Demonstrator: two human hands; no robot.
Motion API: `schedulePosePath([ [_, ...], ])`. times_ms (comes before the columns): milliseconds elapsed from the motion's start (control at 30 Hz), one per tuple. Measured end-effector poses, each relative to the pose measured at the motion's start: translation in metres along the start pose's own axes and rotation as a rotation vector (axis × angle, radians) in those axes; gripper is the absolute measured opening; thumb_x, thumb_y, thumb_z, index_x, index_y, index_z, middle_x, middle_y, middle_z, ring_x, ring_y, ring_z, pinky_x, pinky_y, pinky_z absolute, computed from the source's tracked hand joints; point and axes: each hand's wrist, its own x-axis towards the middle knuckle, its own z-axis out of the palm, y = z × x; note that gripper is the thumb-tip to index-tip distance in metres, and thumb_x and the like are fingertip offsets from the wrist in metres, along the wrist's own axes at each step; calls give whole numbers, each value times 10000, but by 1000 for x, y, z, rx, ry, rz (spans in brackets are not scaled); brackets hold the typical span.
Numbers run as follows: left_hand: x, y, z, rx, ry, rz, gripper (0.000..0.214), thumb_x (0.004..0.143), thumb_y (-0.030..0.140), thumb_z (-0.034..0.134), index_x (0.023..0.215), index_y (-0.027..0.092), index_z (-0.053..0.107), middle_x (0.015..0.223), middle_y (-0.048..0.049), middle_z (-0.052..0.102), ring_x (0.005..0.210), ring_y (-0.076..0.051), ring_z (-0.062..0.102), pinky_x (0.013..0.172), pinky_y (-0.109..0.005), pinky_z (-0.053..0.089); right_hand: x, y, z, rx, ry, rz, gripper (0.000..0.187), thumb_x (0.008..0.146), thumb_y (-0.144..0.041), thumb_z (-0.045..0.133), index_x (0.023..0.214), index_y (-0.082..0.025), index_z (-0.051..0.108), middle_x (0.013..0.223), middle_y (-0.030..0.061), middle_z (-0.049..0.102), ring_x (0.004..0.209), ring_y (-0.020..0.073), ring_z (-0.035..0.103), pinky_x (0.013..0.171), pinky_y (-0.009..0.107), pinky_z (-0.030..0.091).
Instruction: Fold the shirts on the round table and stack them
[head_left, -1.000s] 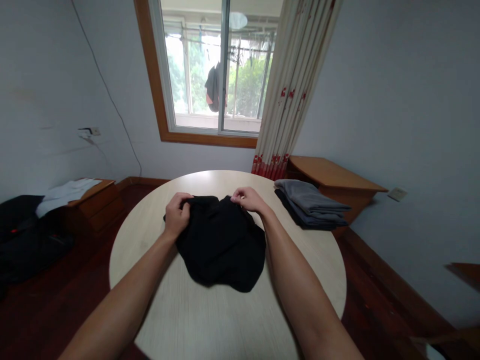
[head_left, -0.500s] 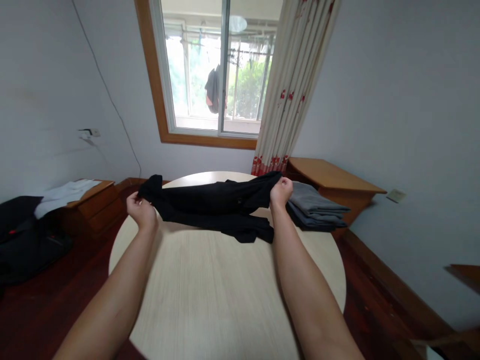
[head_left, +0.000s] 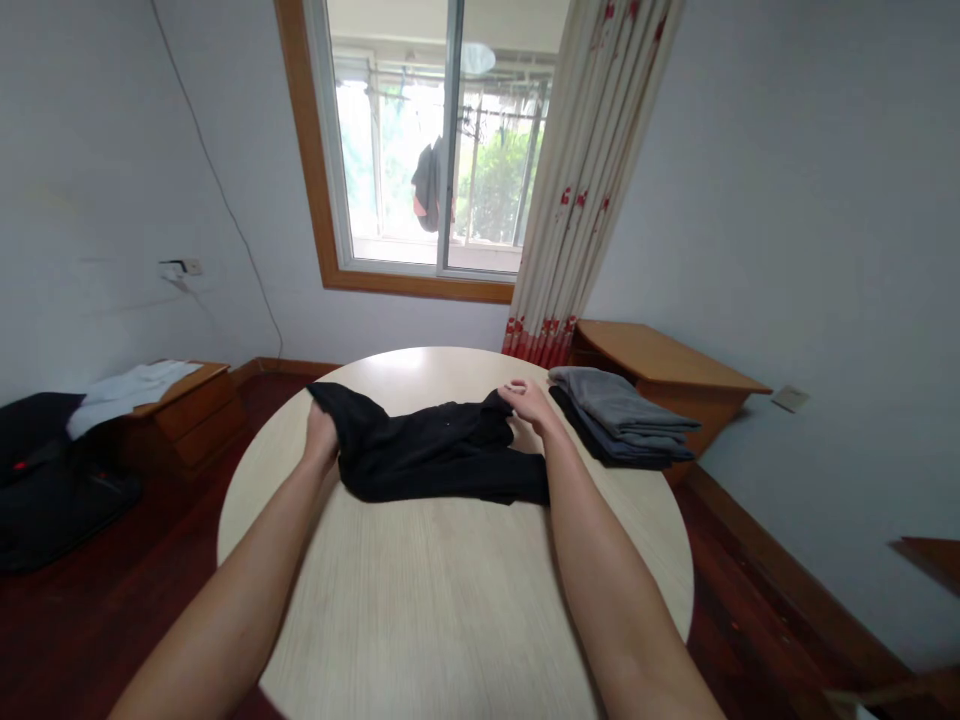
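Note:
A black garment (head_left: 435, 455) lies stretched sideways on the round pale wooden table (head_left: 450, 600). My left hand (head_left: 321, 437) grips the garment's left end, with its fingers tucked under the cloth. My right hand (head_left: 529, 402) pinches the garment's right end, close to a folded stack of grey and dark clothes (head_left: 619, 412) at the table's right edge.
A low wooden cabinet (head_left: 660, 360) stands behind the stack by the curtain (head_left: 585, 180). On the left stands a wooden chest (head_left: 184, 410) with a white cloth (head_left: 124, 392) on it, beside dark bags (head_left: 45, 480) on the floor. A window (head_left: 435, 140) is straight ahead.
The bunched garment was lifted and pulled out wide between both hands. Now it is lowered onto the table, with my hands closer together and still on its two ends.

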Motion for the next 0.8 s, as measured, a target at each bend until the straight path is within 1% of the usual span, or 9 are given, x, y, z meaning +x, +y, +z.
schedulePosePath([
  [100, -16, 6, 13, -15, -269, 10, 543, 899, 490, 547, 1351, 188, 533, 1377, -159, 610, 1270, -300, 589, 1071, -454, 470, -8, 1, 15, -352, -318, -16, 701, 808, -376, 754, 1416, -123, 512, 1313, 180, 646, 1129, 263, 654, 904, 324, 532],
  [200, -37, 15, 25, 110, -554, 128, 892, 756, 584, 707, 1499, 197, 401, 1556, -188, 429, 1432, -363, 413, 1164, -520, 346, -17, -9, 37, -596, -457, -118, 708, 790, -325, 781, 1417, -108, 536, 1448, 208, 547, 1309, 331, 542, 1062, 392, 451],
  [300, -55, 27, 36, 216, -714, 215, 1169, 586, 573, 842, 1559, 221, 298, 1629, -196, 293, 1490, -424, 275, 1174, -619, 269, -30, -27, 58, -592, -578, -240, 600, 790, -257, 774, 1354, -131, 611, 1414, 173, 593, 1287, 320, 564, 1080, 375, 441],
  [400, -62, 38, 41, 173, -700, 247, 1197, 529, 459, 891, 1546, 220, 306, 1604, -190, 344, 1454, -410, 356, 1156, -590, 324, -44, -42, 67, -454, -776, -384, 420, 818, -195, 721, 1234, -148, 687, 1266, 125, 695, 1148, 279, 651, 1017, 358, 491],
  [533, -52, 52, 22, -53, -573, 255, 879, 568, 349, 854, 1369, 211, 518, 1351, -106, 630, 1227, -320, 604, 1058, -457, 474, -57, -56, 54, -58, -904, -395, 430, 828, -152, 668, 1257, -150, 662, 1274, 97, 695, 1159, 233, 647, 988, 343, 514],
  [600, -37, 61, 2, -135, -407, 235, 717, 589, 317, 825, 1255, 197, 590, 1223, -71, 690, 1124, -291, 653, 1011, -426, 510, -57, -63, 40, 166, -876, -410, 512, 818, -168, 682, 1325, -189, 618, 1332, 81, 666, 1202, 212, 626, 1009, 350, 507],
  [667, -14, 72, -21, -176, -171, 220, 648, 585, 274, 807, 1196, 177, 614, 1148, -51, 704, 1065, -268, 666, 982, -402, 528, -52, -71, 22, 291, -723, -479, 502, 825, -209, 689, 1322, -203, 619, 1332, 88, 662, 1204, 207, 623, 1033, 376, 493],
  [733, 17, 82, -40, -173, 74, 240, 639, 566, 228, 805, 1173, 146, 621, 1101, -39, 702, 1044, -253, 657, 993, -401, 521, -43, -73, -1, 283, -407, -531, 424, 847, -249, 677, 1265, -188, 655, 1299, 109, 674, 1178, 208, 631, 1054, 390, 471],
  [800, 53, 86, -52, -148, 238, 290, 688, 591, 198, 794, 1242, 111, 585, 1180, -51, 677, 1108, -253, 620, 1057, -424, 478, -33, -68, -27, 168, -17, -489, 356, 869, -270, 650, 1209, -170, 685, 1263, 123, 684, 1152, 215, 633, 1071, 393, 447],
])
